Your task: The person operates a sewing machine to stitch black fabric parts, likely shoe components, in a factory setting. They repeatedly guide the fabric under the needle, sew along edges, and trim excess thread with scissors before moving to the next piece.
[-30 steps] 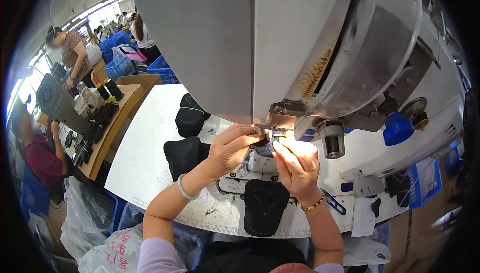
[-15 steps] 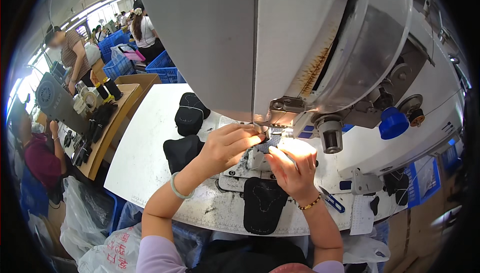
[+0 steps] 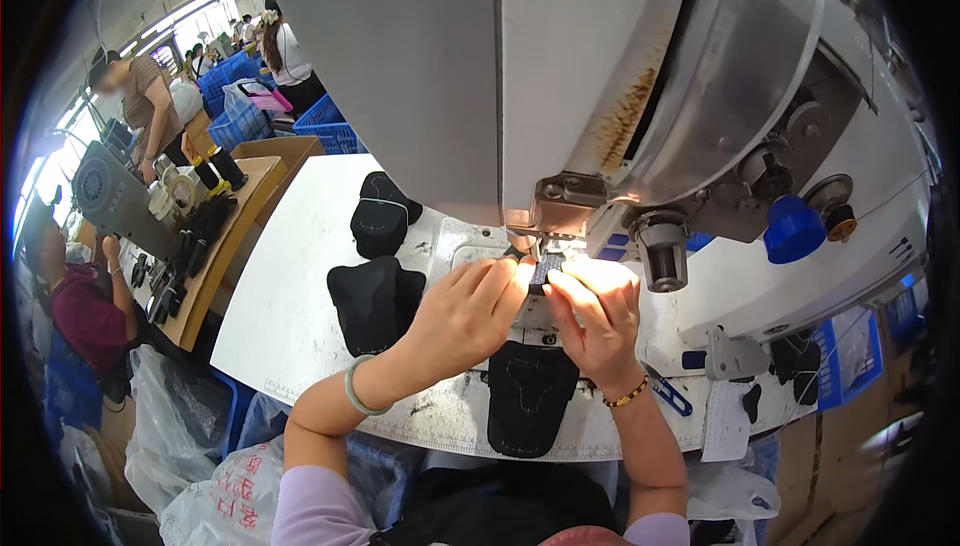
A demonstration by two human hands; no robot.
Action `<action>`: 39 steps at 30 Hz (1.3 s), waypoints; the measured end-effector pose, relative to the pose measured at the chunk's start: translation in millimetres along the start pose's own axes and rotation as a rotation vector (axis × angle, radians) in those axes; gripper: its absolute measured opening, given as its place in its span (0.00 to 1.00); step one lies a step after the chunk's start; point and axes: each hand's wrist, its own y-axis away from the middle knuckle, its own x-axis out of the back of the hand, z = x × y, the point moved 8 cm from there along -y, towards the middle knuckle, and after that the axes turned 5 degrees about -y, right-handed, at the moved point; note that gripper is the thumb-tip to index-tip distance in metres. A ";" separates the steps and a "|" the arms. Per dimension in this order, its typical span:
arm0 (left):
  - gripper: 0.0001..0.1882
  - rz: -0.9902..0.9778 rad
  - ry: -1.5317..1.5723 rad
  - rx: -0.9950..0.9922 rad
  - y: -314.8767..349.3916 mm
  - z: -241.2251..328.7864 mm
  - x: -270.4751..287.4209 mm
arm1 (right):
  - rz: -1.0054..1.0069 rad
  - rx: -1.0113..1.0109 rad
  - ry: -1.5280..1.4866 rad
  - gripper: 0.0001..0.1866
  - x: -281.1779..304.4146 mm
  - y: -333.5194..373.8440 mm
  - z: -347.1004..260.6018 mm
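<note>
Under the lit head of a grey-white sewing machine (image 3: 430, 76), both hands pinch a small dark grey fabric piece (image 3: 544, 272). My left hand (image 3: 468, 314) grips its left side, fingertips close to the presser foot (image 3: 526, 242). My right hand (image 3: 600, 318) holds the right side, thumb and forefinger at its edge. The fingers partly cover the piece. Just below the hands lies a black padded fabric piece (image 3: 530, 401) with pale stitching. Two more stand to the left: one black piece (image 3: 380, 221) with a white thread across it, and another black piece (image 3: 370, 301).
Blue-handled snips (image 3: 668, 392) lie right of my right wrist, beside a paper sheet (image 3: 726, 424). The white table (image 3: 290, 286) carries dark lint and a ruler edge. Plastic bags (image 3: 225, 496) crowd its left front. Co-workers and blue crates (image 3: 325, 124) are farther left.
The small fabric piece now lies flatter beneath the machine head, with both hands still on it. My left hand has shifted slightly right and down, and my view has tilted a little.
</note>
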 end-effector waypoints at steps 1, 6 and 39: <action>0.15 -0.031 -0.024 0.020 -0.2 2.0 -1.1 | -0.006 -0.011 0.001 0.13 -0.4 1.1 1.0; 0.17 -0.024 0.093 0.172 5.2 -9.6 -5.9 | -0.025 -0.036 -0.005 0.12 1.2 -6.8 -2.2; 0.24 0.002 0.166 0.153 7.7 16.6 -3.2 | -0.037 0.241 -0.204 0.14 13.3 8.7 -17.8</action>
